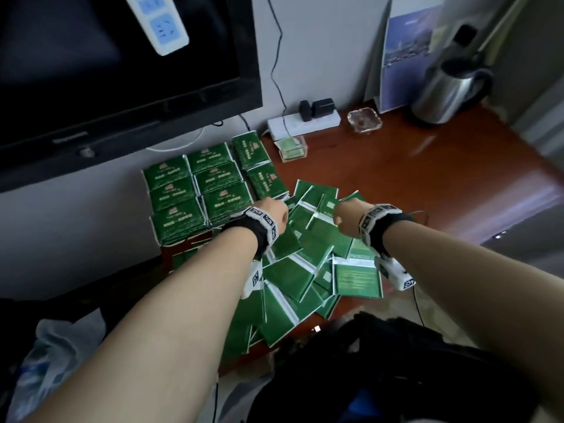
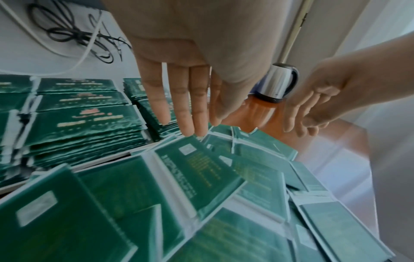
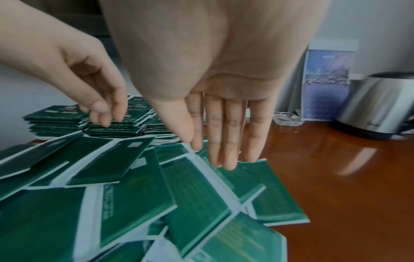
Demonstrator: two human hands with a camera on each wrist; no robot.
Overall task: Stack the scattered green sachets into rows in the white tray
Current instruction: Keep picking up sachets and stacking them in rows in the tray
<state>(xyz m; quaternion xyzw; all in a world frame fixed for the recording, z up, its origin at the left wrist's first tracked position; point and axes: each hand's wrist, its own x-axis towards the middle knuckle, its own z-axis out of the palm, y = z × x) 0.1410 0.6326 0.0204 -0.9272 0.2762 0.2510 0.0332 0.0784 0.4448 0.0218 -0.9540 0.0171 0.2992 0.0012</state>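
Note:
Neat stacks of green sachets [image 1: 195, 190] stand in rows at the back left, hiding most of the white tray [image 2: 105, 160], of which only a thin rim shows. A loose pile of scattered sachets [image 1: 302, 267] covers the desk in front of them. My left hand [image 1: 273, 210] hovers at the pile's far edge beside the stacks, fingers [image 2: 188, 113] straight, holding nothing. My right hand [image 1: 343, 216] hangs over the pile's right side, its fingers [image 3: 224, 141] straight and tips just above a sachet [image 3: 264, 186]. Both palms are empty.
A steel kettle [image 1: 451, 90], a glass ashtray [image 1: 364, 119], a power strip [image 1: 305, 122] and a clear box [image 1: 291, 148] line the back of the brown desk [image 1: 442, 184], bare on the right. A TV [image 1: 122, 71] hangs above. A black bag [image 1: 381, 367] lies near me.

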